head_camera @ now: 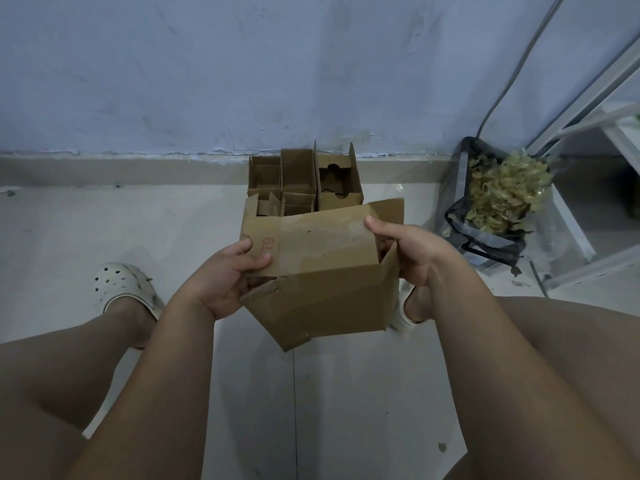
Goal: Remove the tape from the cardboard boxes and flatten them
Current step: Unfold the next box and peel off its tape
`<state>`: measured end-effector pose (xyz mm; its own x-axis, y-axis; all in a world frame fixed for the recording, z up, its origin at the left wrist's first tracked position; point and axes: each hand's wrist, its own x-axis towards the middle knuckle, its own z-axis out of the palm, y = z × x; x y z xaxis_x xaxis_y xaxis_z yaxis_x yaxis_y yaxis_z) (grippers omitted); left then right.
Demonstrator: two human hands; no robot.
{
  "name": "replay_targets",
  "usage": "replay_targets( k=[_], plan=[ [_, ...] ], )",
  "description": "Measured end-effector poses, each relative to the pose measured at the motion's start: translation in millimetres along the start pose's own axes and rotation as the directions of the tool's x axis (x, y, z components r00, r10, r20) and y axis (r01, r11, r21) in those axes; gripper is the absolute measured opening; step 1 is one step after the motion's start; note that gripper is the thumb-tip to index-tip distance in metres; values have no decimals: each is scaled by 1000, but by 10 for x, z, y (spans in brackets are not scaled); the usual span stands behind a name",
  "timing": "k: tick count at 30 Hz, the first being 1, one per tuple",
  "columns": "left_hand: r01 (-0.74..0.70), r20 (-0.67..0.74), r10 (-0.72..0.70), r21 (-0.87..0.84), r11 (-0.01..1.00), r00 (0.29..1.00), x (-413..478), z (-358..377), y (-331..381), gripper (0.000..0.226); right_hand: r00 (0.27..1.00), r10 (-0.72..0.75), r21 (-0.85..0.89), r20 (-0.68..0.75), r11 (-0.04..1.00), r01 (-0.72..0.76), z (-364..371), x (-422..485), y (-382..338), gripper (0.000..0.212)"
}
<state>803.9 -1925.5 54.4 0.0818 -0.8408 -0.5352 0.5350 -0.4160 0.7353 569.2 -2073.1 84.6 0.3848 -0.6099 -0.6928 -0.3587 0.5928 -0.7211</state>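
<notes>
I hold a brown cardboard box (322,271) in the air above the floor, tilted, with a strip of clear tape across its upper face and a red mark near its left edge. My left hand (228,275) grips the box's left side, thumb on top. My right hand (412,254) holds the right side, thumb on the top face and fingers inside the open end flap. Behind the held box, several open cardboard boxes (301,178) stand together against the wall.
A black plastic bag (491,209) stuffed with crumpled yellowish tape sits on the floor at the right. White metal frame legs (588,109) rise behind it, and a grey cable runs up the wall. My feet in white clogs (124,289) rest on the tiled floor.
</notes>
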Motion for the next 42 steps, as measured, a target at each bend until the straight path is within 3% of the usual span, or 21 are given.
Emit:
replay_targets(
  k=[5, 7, 9, 10, 12, 14, 16, 19, 21, 23, 24, 26, 28, 30, 33, 35, 36, 39, 40, 42],
  plan=[
    [-17, 7, 17, 54, 998, 1000, 1, 34, 70, 40, 973, -109, -179, -203, 981, 72, -92, -51, -72, 32],
    [-56, 22, 55, 63, 996, 998, 1, 34, 115, 41, 975, -154, -134, -162, 982, 132, -86, -50, -50, 29],
    [-113, 26, 113, 26, 993, 993, -10, 54, 166, 36, 971, -225, 30, -83, 973, 228, -79, -61, -33, 29],
    [-144, 22, 144, -6, 990, 989, -18, 64, 193, 31, 964, -262, 152, -46, 952, 266, -99, -80, -37, 32],
    [-186, 12, 187, -60, 981, 982, -37, 65, 235, 24, 951, -310, 356, 2, 889, 289, -173, -103, -69, 61],
    [-197, -1, 199, -136, 971, 980, -61, 31, 265, 25, 948, -317, 423, 33, 864, 274, -250, -102, -91, 89],
    [-184, -26, 183, -252, 950, 983, -81, -17, 307, 25, 956, -287, 421, 51, 875, 240, -322, -37, -65, 94],
    [-148, -29, 147, -360, 921, 989, -90, -83, 364, 28, 971, -219, 367, 98, 915, 169, -376, 30, 94, 76],
    [-159, -34, 160, -425, 891, 987, -99, -118, 361, 36, 967, -214, 428, 139, 893, 136, -370, 64, 256, 53],
    [-169, -73, 153, -485, 858, 986, -106, -175, 381, 50, 951, -243, 493, 191, 862, 121, -306, 95, 375, 44],
    [-149, -25, 158, -511, 847, 987, -131, -175, 395, 51, 948, -254, 490, 192, 862, 131, -261, 115, 400, 42],
    [-84, 126, 172, -512, 855, 977, -158, -149, 401, 19, 938, -291, 470, 187, 865, 174, -187, 150, 395, 44],
    [-160, 14, 182, -414, 896, 983, -156, -165, 375, 19, 922, -329, 458, 205, 864, 207, -148, 131, 333, 44],
    [-232, -178, 189, -263, 936, 966, -152, -212, 344, 4, 897, -339, 423, 283, 884, 201, -156, 100, 283, 41],
    [-175, -125, 134, -439, 881, 983, -101, -259, 355, 31, 898, -250, 274, 362, 949, 153, -186, 107, 276, 31],
    [-156, -53, 148, -446, 881, 988, -103, -253, 349, 56, 937, -142, 163, 318, 982, 94, -173, 117, 315, 29],
    [-149, -23, 154, -425, 893, 988, -102, -260, 330, 57, 959, -84, 93, 271, 994, 61, -161, 112, 331, 31],
    [-135, -27, 136, -402, 906, 990, -68, -251, 291, 31, 980, 53, -182, 191, 983, -17, -105, 126, 398, 27],
    [-116, -38, 110, -402, 908, 993, -49, -265, 292, 36, 986, 80, -224, 147, 973, -46, -79, 137, 435, 20],
    [-79, -41, 69, -390, 917, 997, -19, -279, 283, 42, 993, 118, -167, 31, 980, -111, -28, 202, 534, 29]
  ],
)
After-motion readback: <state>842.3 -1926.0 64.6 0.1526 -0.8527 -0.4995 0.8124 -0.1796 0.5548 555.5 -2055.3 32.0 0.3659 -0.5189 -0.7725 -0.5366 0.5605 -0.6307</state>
